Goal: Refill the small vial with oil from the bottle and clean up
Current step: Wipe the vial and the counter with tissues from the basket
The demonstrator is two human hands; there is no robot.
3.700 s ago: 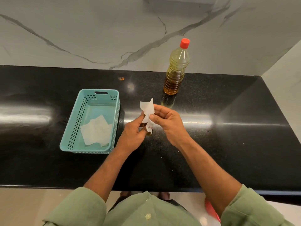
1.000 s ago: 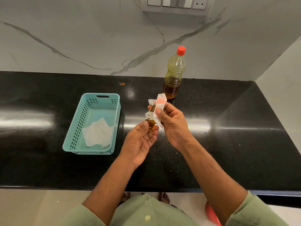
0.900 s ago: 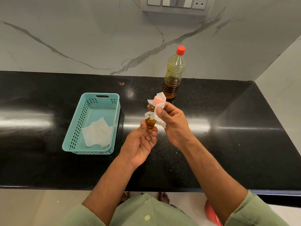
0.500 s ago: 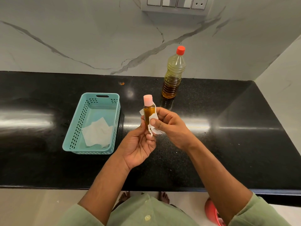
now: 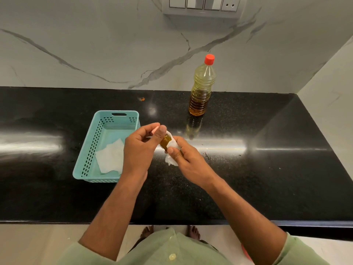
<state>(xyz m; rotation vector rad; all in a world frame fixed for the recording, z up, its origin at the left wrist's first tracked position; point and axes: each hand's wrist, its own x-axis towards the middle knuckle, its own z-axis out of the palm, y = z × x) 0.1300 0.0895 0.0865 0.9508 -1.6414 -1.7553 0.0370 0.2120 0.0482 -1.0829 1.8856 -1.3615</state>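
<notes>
A small vial point(image 5: 165, 140) of amber oil with a pink cap is held tilted above the black counter point(image 5: 248, 169). My left hand point(image 5: 140, 150) pinches its pink cap end from above. My right hand point(image 5: 188, 161) grips a crumpled white tissue point(image 5: 172, 150) wrapped around the vial's lower body. The oil bottle point(image 5: 202, 88) with a red cap stands upright at the back of the counter, beyond my hands and apart from them.
A teal perforated basket point(image 5: 89, 150) sits left of my hands with white tissues point(image 5: 110, 159) lying inside it. A marble wall with a switch panel point(image 5: 202, 5) rises behind. The counter's front edge runs below my forearms.
My left hand has moved from under the vial to pinch its cap from above. The vial has gone from upright to tilted, and the right hand's tissue now wraps its lower body.
</notes>
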